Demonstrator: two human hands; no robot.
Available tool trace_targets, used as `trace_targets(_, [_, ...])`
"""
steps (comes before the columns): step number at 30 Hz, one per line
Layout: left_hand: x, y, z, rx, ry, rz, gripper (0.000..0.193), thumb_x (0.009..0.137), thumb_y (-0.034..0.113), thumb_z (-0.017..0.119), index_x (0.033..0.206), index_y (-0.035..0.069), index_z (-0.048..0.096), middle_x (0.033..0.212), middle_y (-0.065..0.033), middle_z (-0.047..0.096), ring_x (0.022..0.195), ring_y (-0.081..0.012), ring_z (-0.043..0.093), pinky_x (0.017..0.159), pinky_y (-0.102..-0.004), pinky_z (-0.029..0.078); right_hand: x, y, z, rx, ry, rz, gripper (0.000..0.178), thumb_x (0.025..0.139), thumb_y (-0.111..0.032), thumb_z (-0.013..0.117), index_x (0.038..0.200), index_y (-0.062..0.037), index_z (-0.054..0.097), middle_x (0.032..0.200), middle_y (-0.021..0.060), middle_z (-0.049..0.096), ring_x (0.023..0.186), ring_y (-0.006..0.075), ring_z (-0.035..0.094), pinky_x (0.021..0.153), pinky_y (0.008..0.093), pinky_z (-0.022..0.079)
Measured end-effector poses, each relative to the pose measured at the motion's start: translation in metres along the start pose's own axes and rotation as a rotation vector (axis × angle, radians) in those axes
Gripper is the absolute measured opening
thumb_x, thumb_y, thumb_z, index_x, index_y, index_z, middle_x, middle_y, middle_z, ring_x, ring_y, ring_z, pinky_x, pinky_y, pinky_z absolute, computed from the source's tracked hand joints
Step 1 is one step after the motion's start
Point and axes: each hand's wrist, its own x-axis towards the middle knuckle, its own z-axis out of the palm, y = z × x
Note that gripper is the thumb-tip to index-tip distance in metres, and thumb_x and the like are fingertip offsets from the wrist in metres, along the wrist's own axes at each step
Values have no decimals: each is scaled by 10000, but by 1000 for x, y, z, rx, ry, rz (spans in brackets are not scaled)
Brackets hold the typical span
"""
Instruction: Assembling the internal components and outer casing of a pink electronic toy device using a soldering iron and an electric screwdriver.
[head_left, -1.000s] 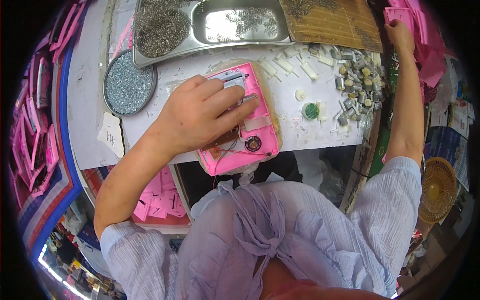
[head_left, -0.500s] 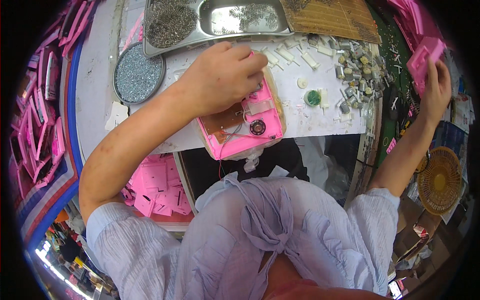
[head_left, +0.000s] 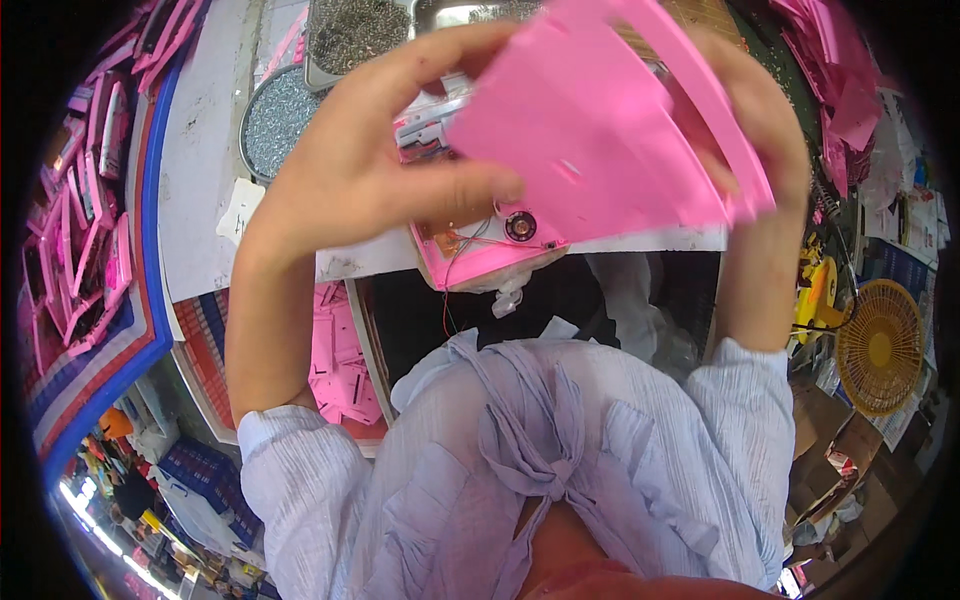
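A pink plastic cover (head_left: 590, 130), blurred by motion, is held up over the work. My right hand (head_left: 765, 120) grips its right side, with some fingers inside the slot-like opening. My left hand (head_left: 350, 160) curves around the cover's left corner, thumb at the lower edge; its fingertips pass out of sight behind the cover. Beneath lies an open pink shell (head_left: 480, 265), partly hidden. Inside the shell a round black speaker (head_left: 520, 226), thin wires and a brown board (head_left: 440, 240) show. A silvery-white part (head_left: 425, 130) shows between my left thumb and fingers.
Left of the shell stands a round dish of small screws (head_left: 275, 125). A metal tray (head_left: 355, 35) of small springs sits behind it. Pink parts are piled at far left (head_left: 85, 220), far right (head_left: 825, 70) and in a box (head_left: 345, 360) below the table. A yellow basket (head_left: 878, 345) is at right.
My right hand has come from the pile at right to the middle with the pink cover. My left hand has moved left off the shell to the cover's left corner.
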Motion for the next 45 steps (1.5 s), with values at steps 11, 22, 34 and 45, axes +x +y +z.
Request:
trace_targets(11, [-72,-1,53,-418,549,-461,251,948,62,711,1144,-38,590,895,-40,694,714,-59,614,582,-192,478,-10,103,64,-721,412,-204,740,977,-280,683,1537,14,298,797,170,729,726,260,731,692,331,557])
trace_targets(22, [-85,-18,89,2,589,-476,721,944,8,662,1550,-45,275,717,33,520,608,-13,449,563,-161,343,-29,121,60,-1300,430,81,684,943,-308,706,1549,-144,433,618,103,597,537,226,607,555,353,473])
trace_targets(34, [-117,-24,99,58,620,-538,570,933,47,682,1437,-26,427,663,41,475,574,-27,407,540,-193,352,-12,121,34,-1267,138,-47,663,877,-260,776,1483,-141,537,609,105,577,522,225,573,543,336,452])
trace_targets(45, [-108,-27,88,153,563,-489,508,933,51,682,1398,1,483,656,31,473,565,-46,406,539,-211,356,-14,117,40,-1258,136,-30,657,891,-201,759,1498,-115,520,580,78,504,505,218,509,541,324,429])
